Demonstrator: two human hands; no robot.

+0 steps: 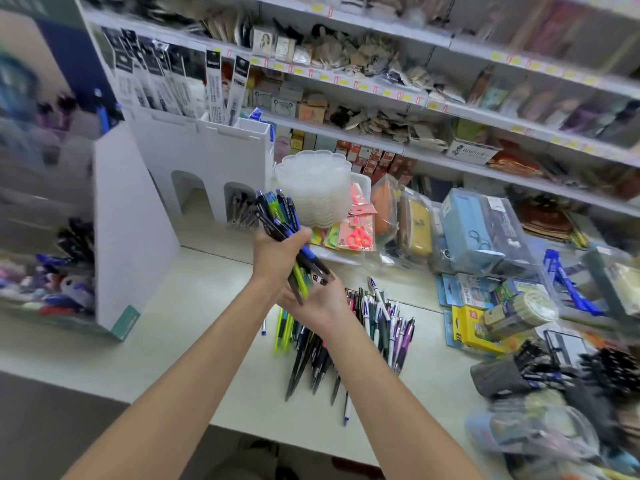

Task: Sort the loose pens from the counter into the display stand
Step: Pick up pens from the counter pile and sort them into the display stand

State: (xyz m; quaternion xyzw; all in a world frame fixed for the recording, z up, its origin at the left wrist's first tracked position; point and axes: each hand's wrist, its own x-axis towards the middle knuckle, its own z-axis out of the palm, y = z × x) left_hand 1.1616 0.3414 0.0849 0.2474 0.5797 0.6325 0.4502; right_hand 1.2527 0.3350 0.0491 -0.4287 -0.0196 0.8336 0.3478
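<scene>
Our left hand [277, 249] grips the pen bundle [289, 237] mid-length; right hand [317, 303] cups underneath; light, slippery.

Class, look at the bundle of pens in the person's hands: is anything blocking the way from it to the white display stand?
Nothing visible blocks it. The bundle of pens, held in the left hand, is just right of the white display stand, with only open air between.

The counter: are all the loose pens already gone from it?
No, a pile of loose pens lies on the counter below the hands, which hold a bundle of pens.
</scene>
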